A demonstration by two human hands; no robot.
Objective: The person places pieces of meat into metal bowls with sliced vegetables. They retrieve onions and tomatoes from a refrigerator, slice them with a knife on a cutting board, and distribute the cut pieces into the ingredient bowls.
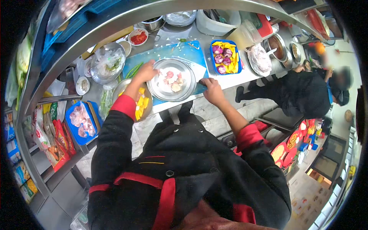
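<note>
My left hand (145,71) is at the left rim of a round steel plate (154,92), its fingers closed on the edge. Several pale and pinkish pieces that look like garlic (176,86) lie on the plate. To the right of it, my right hand (213,92) grips the dark handle of a knife (201,82). Its blade points up and left, partly behind the plate. Under both lies a blue cutting board (161,50). Green chillies or beans (134,70) rest on the board beside my left hand.
A blue tray (241,66) holds purple onions and yellow pieces. A bowl with yellow pieces (142,102) sits by my left wrist. Raw meat fills another blue tray (78,120) at left. A metal shelf (115,19) arches overhead. Another person (303,92) stands at the right.
</note>
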